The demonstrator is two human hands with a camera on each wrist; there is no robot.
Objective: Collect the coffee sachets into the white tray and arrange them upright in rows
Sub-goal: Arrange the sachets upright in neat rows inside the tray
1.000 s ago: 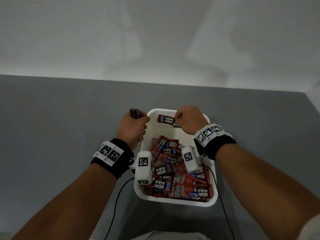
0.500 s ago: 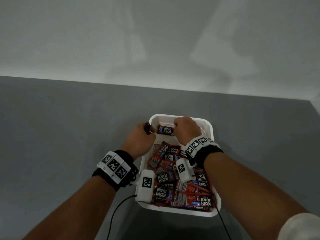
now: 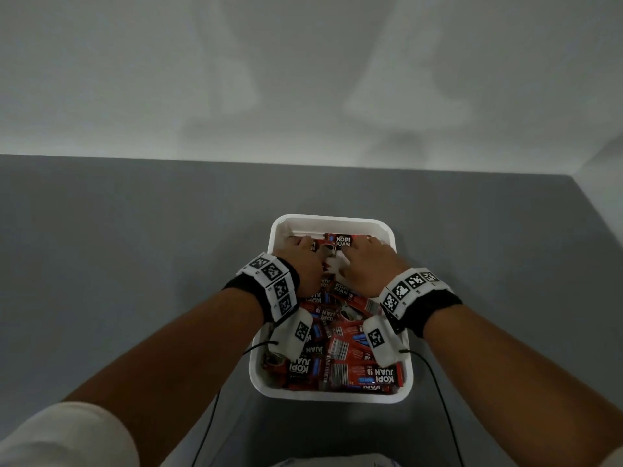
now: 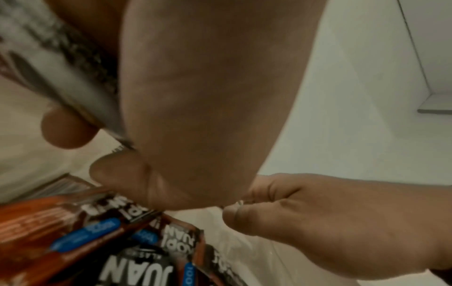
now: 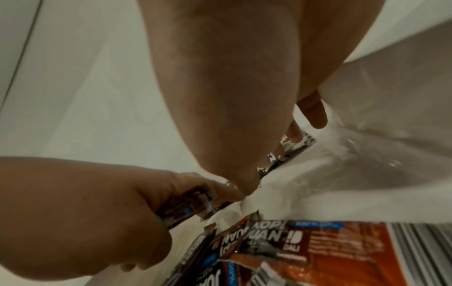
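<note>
The white tray [image 3: 332, 220] stands on the grey table, with several red Kopi Juan sachets [image 3: 350, 365] lying loose in its near part. At the far end my right hand [image 3: 359, 249] pinches one sachet [image 3: 341, 241] on edge, close to the far wall. My left hand [image 3: 312, 247] is beside it inside the tray and grips another sachet [image 5: 190, 203], which shows in the right wrist view. The left wrist view has that gripped sachet [image 4: 73, 81] blurred above my thumb. The two hands almost touch. The tray floor under them is hidden.
The grey table [image 3: 135, 264] runs wide to the left and right of the tray and meets a white wall [image 3: 303, 79] behind. Black cables [image 3: 215, 416] trail from the wrist cameras toward the near edge.
My left hand moved from outside the tray's left rim into its far end, still holding its sachet. My right hand lowered its sachet down toward the far wall.
</note>
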